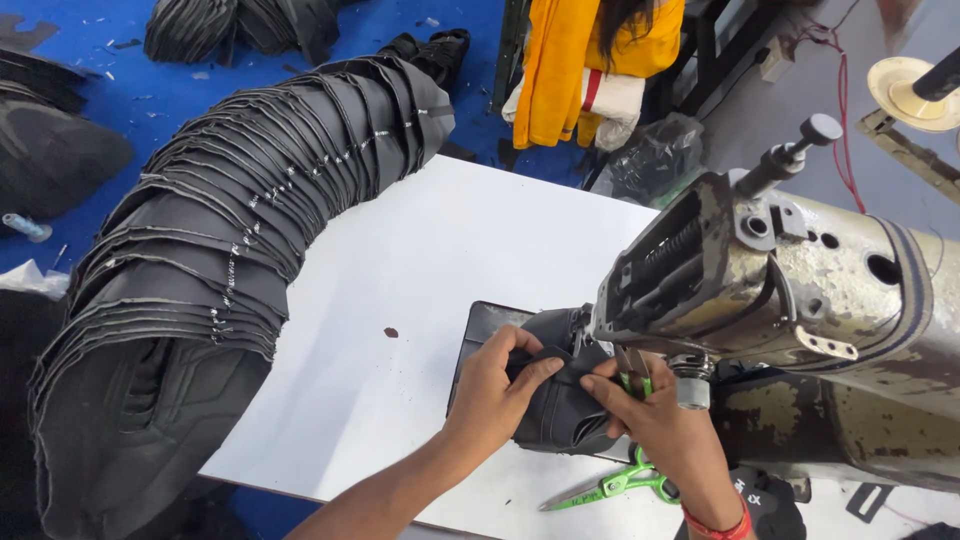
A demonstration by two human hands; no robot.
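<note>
both hands are working right under the head of the sewing machine now. the left hand is curling its fingers over the near edge of a black fabric piece, thumb pressing down on top, gripping it snugly. the right hand is pinching the same piece from the other side, fingertips narrow and closed on the fabric just beside the needle area; a red band is showing at its wrist. the piece is sitting on the dark machine bed, at the right part of the white table, between the two hands and touching both. green-handled scissors are lying on the table just below the right hand, partly hidden by it. to the left, a long curving stack of black cut pieces is draping over the table edge, well apart from the hands. yellow cloth is hanging beyond the table.
</note>
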